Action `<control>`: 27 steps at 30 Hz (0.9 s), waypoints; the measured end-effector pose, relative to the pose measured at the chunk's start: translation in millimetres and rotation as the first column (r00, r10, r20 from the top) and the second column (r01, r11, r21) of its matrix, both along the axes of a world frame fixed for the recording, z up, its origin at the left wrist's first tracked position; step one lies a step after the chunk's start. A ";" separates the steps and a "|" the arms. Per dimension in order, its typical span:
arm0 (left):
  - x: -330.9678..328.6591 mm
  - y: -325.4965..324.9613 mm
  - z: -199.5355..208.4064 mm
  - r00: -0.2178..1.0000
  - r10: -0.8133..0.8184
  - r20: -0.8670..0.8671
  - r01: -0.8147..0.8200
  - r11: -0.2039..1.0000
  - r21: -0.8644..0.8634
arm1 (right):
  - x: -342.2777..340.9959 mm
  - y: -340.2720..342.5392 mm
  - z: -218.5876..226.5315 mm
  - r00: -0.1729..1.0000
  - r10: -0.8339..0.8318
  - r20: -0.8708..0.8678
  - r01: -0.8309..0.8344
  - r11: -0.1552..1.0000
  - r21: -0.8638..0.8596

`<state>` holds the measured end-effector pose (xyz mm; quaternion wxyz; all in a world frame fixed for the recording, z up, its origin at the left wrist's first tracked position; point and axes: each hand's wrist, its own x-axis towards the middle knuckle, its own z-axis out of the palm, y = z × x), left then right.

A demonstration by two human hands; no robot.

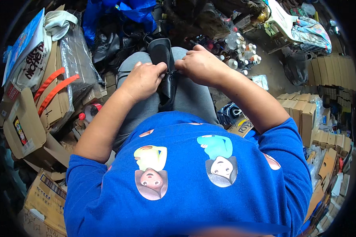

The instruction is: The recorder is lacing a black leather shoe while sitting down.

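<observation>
A black leather shoe [168, 87] rests upright between my knees, its dark inside showing at the far end. My left hand [143, 80] is closed at the shoe's left edge, thumb and forefinger pressed together there. On the opposite edge, my right hand [201, 66] is closed too, its fingertips pinching at the shoe's side. Whether a thread runs between the fingers is too small to make out. A thin dark line crosses my left thigh beside the left hand. Grey trousers [194, 98] cover my legs under the shoe.
Several white-capped bottles [241, 51] stand beyond my right knee. Dark shoes [106, 45] pile up past my left knee, near a blue bag [140, 14]. Flattened cardboard [25, 122] leans at the left. Stacked boxes [300, 114] line the right side, below a white chair [283, 19].
</observation>
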<state>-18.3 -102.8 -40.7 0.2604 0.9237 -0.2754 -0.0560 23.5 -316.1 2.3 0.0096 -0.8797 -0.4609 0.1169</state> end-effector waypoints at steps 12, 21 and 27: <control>-56.5 131.0 30.6 0.844 0.374 -0.385 -0.508 0.788 -0.349 | 20.0 -100.5 -3.7 0.421 -0.339 -0.841 0.844 0.486 0.226; -33.1 9.5 78.0 0.606 -0.580 -0.544 -0.348 0.422 -0.837 | -2.1 17.3 13.2 0.182 0.565 -0.804 0.795 0.396 0.459; -40.8 117.5 69.5 0.973 0.230 0.030 -0.230 0.973 -0.009 | -18.5 -101.2 -24.2 0.780 -0.419 -0.466 0.546 0.819 0.178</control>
